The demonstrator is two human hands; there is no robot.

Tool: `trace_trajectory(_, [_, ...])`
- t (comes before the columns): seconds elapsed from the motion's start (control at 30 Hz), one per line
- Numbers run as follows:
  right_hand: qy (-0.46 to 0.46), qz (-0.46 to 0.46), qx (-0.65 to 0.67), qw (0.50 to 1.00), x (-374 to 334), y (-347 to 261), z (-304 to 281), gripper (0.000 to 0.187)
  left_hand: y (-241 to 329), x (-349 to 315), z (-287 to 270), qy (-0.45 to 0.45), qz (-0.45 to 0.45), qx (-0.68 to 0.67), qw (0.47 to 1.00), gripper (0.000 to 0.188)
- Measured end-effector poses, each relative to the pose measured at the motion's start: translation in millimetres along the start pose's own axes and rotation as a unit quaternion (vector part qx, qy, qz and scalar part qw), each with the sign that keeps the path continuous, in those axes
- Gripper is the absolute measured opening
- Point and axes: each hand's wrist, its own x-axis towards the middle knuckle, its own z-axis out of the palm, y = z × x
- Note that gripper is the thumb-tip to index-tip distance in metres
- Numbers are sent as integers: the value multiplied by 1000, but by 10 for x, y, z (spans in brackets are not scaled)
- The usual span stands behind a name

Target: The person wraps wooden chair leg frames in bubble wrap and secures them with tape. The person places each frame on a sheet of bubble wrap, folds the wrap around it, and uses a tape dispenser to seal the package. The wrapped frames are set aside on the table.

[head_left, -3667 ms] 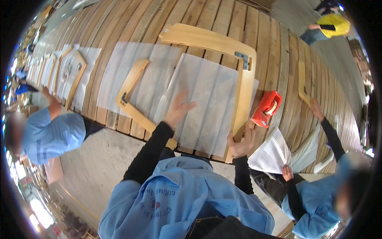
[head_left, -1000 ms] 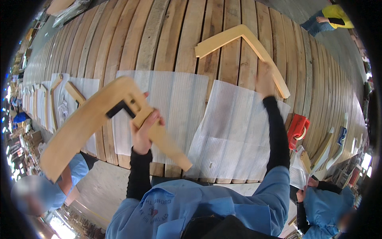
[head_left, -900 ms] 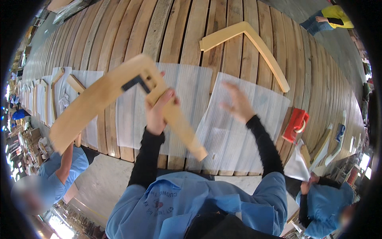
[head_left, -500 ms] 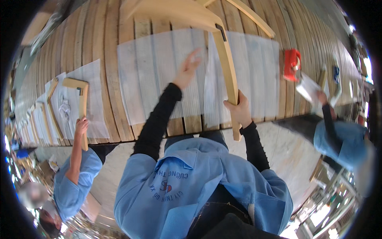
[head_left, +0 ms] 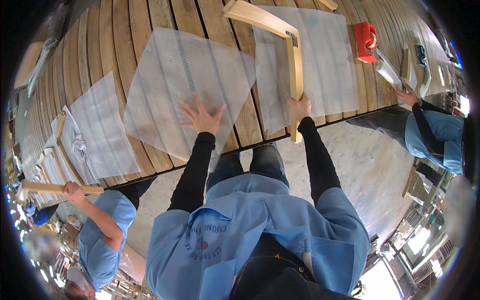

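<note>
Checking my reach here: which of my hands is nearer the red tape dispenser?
Your right. The right hand, closed on the angled wooden piece, is closer to you and left of the red tape dispenser; the left hand is farther left, spread over a translucent sheet.

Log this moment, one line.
Left hand: spread over translucent white sheet | Right hand: gripping angled pale-wood piece | Nearby: red tape dispenser

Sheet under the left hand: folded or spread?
Spread: the translucent sheet lies open on the slatted table, its broad outline showing around the left hand.
</note>
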Motion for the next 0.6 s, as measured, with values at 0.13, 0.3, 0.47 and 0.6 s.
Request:
trace_trajectory(0.13, [-16,-27,-74,997,161,76,139,56,142,-74,-21,-141,164,107,971,87])
trace_trajectory(0.3, [-68,-58,-69,994,186,-276,212,62,-165,-35,306,-63,59,-82,993,52])
trace_trajectory(0.47, [-133,-56,-14,989,444,-413,175,57,548,-85,-96,-62,192,-236,951,47])
trace_trajectory(0.6, [-93,-111,1,989,476,-534,-148,51,869,-562,-54,-196,331,-69,921,45])
